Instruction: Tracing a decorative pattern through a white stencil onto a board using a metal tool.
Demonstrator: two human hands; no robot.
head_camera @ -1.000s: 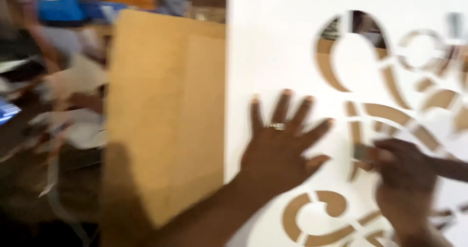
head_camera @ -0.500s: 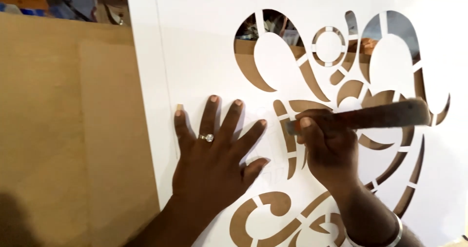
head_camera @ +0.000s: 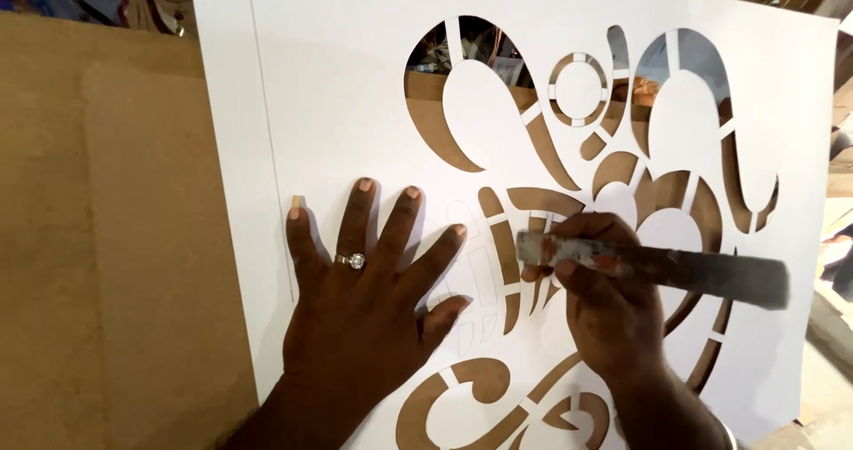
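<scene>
1. Presently, the right hand [head_camera: 613,303] is closed in a full grip around a long, flat grey tool [head_camera: 657,268]; fingers and thumb wrap the tool near its left end, and the longer part runs out to the right, blurred. Whether it is a file, blade or bar cannot be told.
2. The tool's left end lies over the cut-out bands at the middle of the white stencil sheet [head_camera: 355,103]. Whether it touches the sheet cannot be told.
3. The left hand [head_camera: 364,299] holds nothing. It is fully open, palm down, fingers spread wide and pressed flat on the uncut part of the sheet, just left of the right hand. A ring with a pale stone [head_camera: 353,260] sits on one finger.
4. The stencil sheet is large, white and pierced with curved and circular openings forming an ornamental pattern. It fills most of the view, its left edge running from the far left towards the near side.
5. Beneath the sheet lies a brown board [head_camera: 107,237], bare to the left of the sheet and showing through the near openings.
6. Through the far openings, and beyond the sheet's far edge, cluttered objects show, too indistinct to identify.
</scene>
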